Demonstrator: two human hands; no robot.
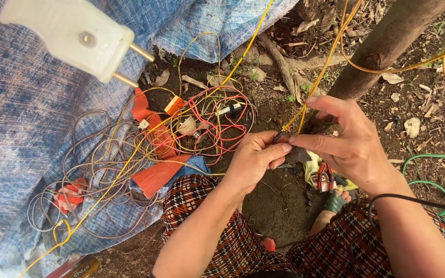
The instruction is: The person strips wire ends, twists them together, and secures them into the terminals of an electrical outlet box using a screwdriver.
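- The left hand [256, 157] has its fingers pinched shut on the end of a thin yellow insulated wire [312, 85], low in front of the knees.
- The right hand [348, 141] pinches the same wire just beside it, fingers closed.
- The wire runs up past a brown tree trunk [387, 44].
- A tangle of red and grey wires [130, 154] lies on a blue woven tarpaulin [21, 113].
- A white plastic two-pin plug [73, 36] hangs near the camera.

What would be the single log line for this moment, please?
left hand: pinches yellow wire end | right hand: grips same wire | nearby: wire tangle, white plug, tree trunk
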